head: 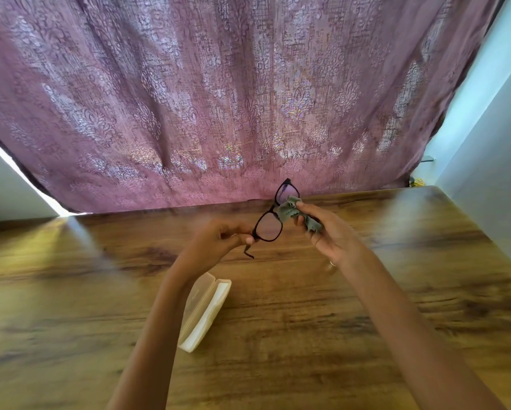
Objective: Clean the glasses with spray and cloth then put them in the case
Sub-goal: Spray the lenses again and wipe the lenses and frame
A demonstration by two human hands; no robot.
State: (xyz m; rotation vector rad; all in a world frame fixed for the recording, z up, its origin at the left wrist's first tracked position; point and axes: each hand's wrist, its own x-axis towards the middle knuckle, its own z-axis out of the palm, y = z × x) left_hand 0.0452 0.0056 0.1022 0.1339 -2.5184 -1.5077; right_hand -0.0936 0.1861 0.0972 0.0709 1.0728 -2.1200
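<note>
**mo_k:** ok so what are the hands actually doing here?

**tinker77:** Left hand has its fingers curled in, and thumb and fingertip pinch the glasses right at the outer corner of the near lens, where the arm hinges. You can see the tip of that arm poking down just below the thumb. Right hand pinches a grey cloth, thumb on top and fingers underneath, with the cloth bunched up against the frame at the bridge and the lower edge of the far lens. There's a ring on that hand too.

**mo_k:** and the glasses are up in the air?

**tinker77:** Yep, held between both hands above the counter, tilted so one lens sits low by the left hand and the other points up toward the curtain. Dark frame, lenses look kinda pinkish from the fabric behind.

**mo_k:** where's the case?

**tinker77:** The case lies open on the wood-grain counter, closer to the person than the glasses, partly tucked under the left forearm. It's pale cream. The purple patterned curtain hangs along the far edge of the counter, with a light wall on the right. The picture is a bit motion-blurred, so finer detail is hard to tell.
</note>
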